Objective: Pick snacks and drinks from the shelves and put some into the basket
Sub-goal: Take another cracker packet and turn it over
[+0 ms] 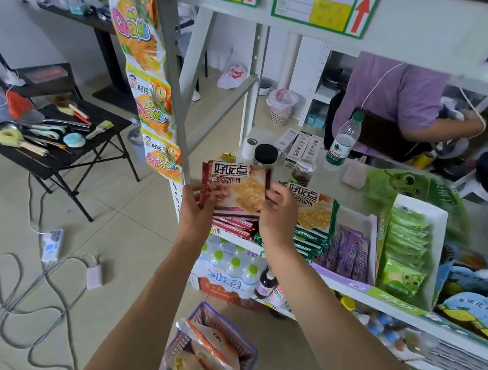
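Observation:
A red biscuit packet (pixel 236 185) is held up in front of the shelf. My left hand (pixel 197 207) grips its lower left corner and my right hand (pixel 278 215) pinches its right edge. Right behind my right hand stands a green biscuit packet (pixel 314 212) of the same brand on the white shelf (pixel 354 291). More red packets (pixel 233 225) lie stacked under the held one. The purple basket (pixel 218 316) sits on the floor below my arms, with several orange and white snack bags (pixel 211 351) in it.
Purple sachets (pixel 346 251) and a box of green packets (pixel 407 245) fill the shelf to the right. A pack of water bottles (pixel 229 267) stands on the lower shelf. A strip of yellow candy bags (pixel 147 65) hangs on the left post. A person in purple (pixel 393 103) works behind the shelf.

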